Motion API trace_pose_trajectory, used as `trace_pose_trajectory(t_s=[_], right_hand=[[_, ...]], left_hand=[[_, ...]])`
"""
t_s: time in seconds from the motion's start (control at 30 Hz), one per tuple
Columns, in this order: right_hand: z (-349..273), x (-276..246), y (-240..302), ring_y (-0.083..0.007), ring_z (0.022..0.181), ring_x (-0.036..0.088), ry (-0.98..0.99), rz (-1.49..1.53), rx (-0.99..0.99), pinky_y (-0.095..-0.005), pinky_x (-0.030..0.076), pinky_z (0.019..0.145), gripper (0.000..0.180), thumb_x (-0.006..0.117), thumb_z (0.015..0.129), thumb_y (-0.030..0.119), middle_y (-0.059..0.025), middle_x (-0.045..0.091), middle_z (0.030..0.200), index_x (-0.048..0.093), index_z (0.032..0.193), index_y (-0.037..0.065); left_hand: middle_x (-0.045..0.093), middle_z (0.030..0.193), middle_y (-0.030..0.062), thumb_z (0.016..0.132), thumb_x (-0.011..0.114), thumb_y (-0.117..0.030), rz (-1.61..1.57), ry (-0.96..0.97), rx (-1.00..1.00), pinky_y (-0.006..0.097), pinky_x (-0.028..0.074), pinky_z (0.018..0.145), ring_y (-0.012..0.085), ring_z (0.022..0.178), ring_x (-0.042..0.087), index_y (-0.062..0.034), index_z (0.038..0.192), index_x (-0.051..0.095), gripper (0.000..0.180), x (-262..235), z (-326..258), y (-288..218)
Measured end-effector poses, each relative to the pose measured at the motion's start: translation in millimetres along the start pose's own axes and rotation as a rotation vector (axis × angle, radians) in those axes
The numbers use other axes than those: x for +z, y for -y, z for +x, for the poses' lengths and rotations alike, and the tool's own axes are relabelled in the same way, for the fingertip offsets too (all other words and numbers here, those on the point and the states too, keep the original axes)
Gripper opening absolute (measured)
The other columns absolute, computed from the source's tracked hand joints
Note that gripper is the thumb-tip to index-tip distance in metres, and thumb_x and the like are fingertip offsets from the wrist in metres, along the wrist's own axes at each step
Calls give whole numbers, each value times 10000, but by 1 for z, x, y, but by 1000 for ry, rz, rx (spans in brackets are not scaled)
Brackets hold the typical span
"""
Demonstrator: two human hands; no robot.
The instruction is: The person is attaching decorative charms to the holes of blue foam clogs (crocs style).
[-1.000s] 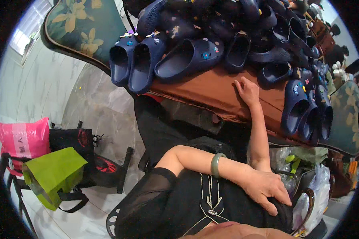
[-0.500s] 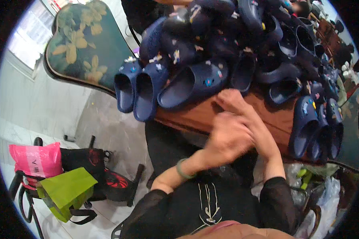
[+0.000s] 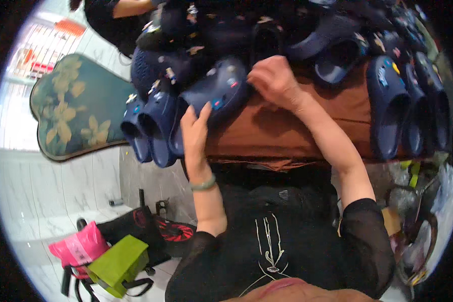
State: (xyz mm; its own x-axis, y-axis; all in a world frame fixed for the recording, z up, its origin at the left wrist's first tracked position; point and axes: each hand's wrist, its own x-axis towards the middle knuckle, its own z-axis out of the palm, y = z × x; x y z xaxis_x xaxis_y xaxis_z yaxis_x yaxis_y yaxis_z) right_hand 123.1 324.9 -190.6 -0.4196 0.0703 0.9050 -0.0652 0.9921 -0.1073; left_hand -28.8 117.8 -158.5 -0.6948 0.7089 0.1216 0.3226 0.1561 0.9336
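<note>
"Where is the navy clog (image 3: 211, 91) sitting?"
"Upper frame, left of centre. The left hand (image 3: 194, 136) is touching it, two fingers standing apart; I cannot tell whether it's gripping."
"And the right hand (image 3: 278, 80)?"
"It's showing blurred, upper centre, fingers bending inward; its hold I cannot tell."

many decorated dark-blue clogs (image 3: 387, 110) lie crowded on a brown-covered table (image 3: 256, 145)

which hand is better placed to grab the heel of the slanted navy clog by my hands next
Probably your left hand: it overlaps the navy clog near the heel, while your right hand is beside the toe.
</note>
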Motion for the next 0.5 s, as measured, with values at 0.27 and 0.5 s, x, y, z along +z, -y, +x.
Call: trace_pose_trajectory(t_s=[0.27, 0.5], right_hand=[[-11, 5, 18, -296, 854, 590, 18, 341, 143, -376, 484, 761, 149, 674, 794, 60, -107, 597, 902, 599, 922, 51], [-4, -8, 0, -173, 935, 630, 233, 871, 846, -296, 488, 866, 258, 522, 962, 221, -64, 672, 988, 632, 1090, 26]], left_hand=[[647, 1075, 41, 844, 647, -72, -122, 385, -172, 272, 450, 873, 120, 962, 589, 41, 1114, 636, 293, -4, -74, -33], [663, 1061, 71, 799, 675, -91, -379, 374, -311, 287, 465, 883, 153, 961, 623, 23, 1165, 596, 391, -5, -64, -16]])
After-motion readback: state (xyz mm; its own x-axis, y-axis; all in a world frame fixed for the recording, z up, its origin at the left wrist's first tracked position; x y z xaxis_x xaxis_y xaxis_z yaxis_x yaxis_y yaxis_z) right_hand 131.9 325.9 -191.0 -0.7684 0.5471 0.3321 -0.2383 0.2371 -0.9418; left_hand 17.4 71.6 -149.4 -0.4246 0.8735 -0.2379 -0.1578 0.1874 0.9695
